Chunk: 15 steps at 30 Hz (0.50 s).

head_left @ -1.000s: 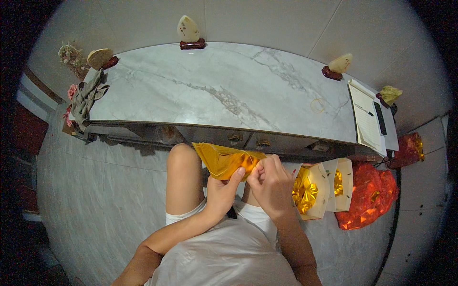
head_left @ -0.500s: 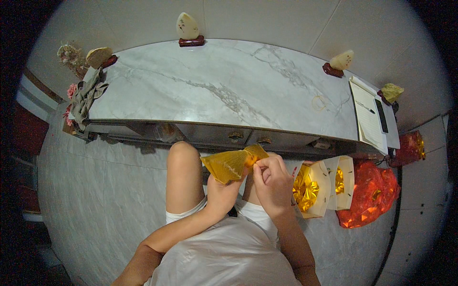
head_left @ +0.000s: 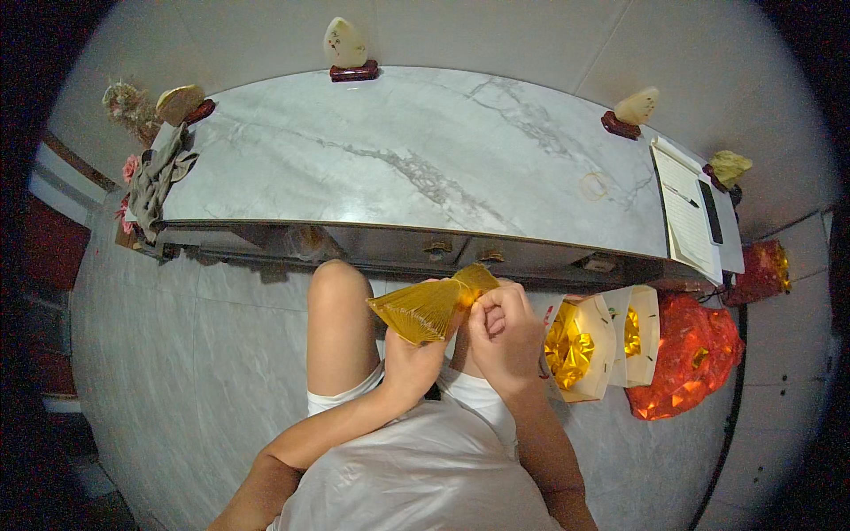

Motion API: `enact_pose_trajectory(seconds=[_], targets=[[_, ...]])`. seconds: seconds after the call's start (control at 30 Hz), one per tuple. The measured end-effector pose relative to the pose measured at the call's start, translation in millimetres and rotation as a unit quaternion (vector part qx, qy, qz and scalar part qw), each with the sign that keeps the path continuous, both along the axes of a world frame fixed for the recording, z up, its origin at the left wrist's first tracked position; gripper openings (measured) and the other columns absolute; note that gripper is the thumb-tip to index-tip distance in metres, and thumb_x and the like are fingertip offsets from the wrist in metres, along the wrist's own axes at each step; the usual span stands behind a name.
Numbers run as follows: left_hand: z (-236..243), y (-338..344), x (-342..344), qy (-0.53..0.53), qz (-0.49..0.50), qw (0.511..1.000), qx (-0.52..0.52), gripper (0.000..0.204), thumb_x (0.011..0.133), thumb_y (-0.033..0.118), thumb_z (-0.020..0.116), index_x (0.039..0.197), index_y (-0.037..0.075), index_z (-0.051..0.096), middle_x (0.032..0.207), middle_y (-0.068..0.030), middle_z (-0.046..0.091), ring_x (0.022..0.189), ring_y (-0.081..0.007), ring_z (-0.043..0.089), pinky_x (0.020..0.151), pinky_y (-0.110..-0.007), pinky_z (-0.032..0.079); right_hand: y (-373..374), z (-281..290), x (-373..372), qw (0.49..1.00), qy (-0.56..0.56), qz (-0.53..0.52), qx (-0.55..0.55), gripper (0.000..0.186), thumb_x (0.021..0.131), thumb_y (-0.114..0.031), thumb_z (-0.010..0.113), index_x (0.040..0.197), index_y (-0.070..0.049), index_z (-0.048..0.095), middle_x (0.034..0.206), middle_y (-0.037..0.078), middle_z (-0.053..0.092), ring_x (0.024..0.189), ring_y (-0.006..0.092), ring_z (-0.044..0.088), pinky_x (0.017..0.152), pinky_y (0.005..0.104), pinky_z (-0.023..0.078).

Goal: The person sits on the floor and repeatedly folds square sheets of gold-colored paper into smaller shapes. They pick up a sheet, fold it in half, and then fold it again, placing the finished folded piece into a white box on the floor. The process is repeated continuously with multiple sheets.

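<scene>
left hand [head_left: 409, 361]: closed from below on the wide end of the gold paper fan [head_left: 427, 305], thumb against its underside.
right hand [head_left: 503, 334]: curled into a loose fist, fingertips pinched on the fan's narrow end, touching the left hand's thumb side.
gold paper fan: thin, shiny gold-yellow sheet, finely pleated, ribs spreading out toward the left; it sat between both hands, above the lap, just in front of the bare knee [head_left: 335, 285].
beside the right hand: two open white card boxes [head_left: 591, 347], square-edged, stuffed with crinkled gold foil, standing on the floor just right of the right wrist.
further right: a red shiny plastic bag [head_left: 689, 361], crumpled and glossy, touching the boxes.
beyond the hands: a long marble-topped table [head_left: 425, 168], grey-white with dark veins, smooth, with drawers and small brass pulls under its front edge.
far edge of table: rounded pale stones on dark wooden stands [head_left: 347, 49].
far right of table: a flat white pad with a dark pen [head_left: 687, 208].
far left of table: a limp grey-green cloth [head_left: 158, 177].
</scene>
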<state>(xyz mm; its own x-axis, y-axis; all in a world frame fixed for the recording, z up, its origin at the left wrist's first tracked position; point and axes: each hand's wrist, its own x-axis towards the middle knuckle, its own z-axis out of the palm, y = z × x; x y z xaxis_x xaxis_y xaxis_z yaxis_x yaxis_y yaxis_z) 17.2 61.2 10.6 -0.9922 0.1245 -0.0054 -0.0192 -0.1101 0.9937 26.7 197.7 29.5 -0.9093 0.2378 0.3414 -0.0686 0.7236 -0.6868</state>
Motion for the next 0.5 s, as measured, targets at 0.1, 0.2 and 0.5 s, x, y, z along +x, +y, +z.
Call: enact_pose_trajectory(seconds=[0.1, 0.2, 0.5], targets=[[-4, -1, -3, 0.040, 0.009, 0.999, -0.012, 0.042, 0.083, -0.007, 0.065, 0.124, -0.002, 0.059, 0.125, -0.0131, 0.062, 0.115, -0.0233, 0.060, 0.100, -0.034, 0.046, -2, 2, 2, 1.000, 0.010, 0.001, -0.024, 0.018, 0.079, -0.013, 0.076, 0.088, -0.008, 0.062, 0.085, 0.010, 0.063, 0.097, 0.0353, 0.062, 0.089, 0.0464, 0.047], [-11, -3, -5, 0.107, -0.001, 0.992, -0.062, 0.041, 0.083, -0.005, 0.066, 0.123, -0.002, 0.060, 0.125, -0.0140, 0.061, 0.116, -0.0249, 0.059, 0.101, -0.035, 0.046, -2, 3, 3, 0.999, 0.007, -0.008, -0.043, 0.017, 0.081, -0.015, 0.077, 0.091, -0.009, 0.064, 0.089, 0.010, 0.066, 0.100, 0.0358, 0.062, 0.090, 0.0468, 0.047], [-2, -10, -6, 0.206, -0.033, 0.969, -0.134, 0.047, 0.082, -0.005, 0.064, 0.128, 0.002, 0.060, 0.126, -0.0171, 0.060, 0.117, -0.0312, 0.060, 0.101, -0.038, 0.047, 6, 16, -1, 0.998, -0.031, 0.041, -0.020, 0.017, 0.075, -0.007, 0.074, 0.081, -0.008, 0.057, 0.081, 0.011, 0.059, 0.087, 0.0357, 0.060, 0.081, 0.0457, 0.048]])
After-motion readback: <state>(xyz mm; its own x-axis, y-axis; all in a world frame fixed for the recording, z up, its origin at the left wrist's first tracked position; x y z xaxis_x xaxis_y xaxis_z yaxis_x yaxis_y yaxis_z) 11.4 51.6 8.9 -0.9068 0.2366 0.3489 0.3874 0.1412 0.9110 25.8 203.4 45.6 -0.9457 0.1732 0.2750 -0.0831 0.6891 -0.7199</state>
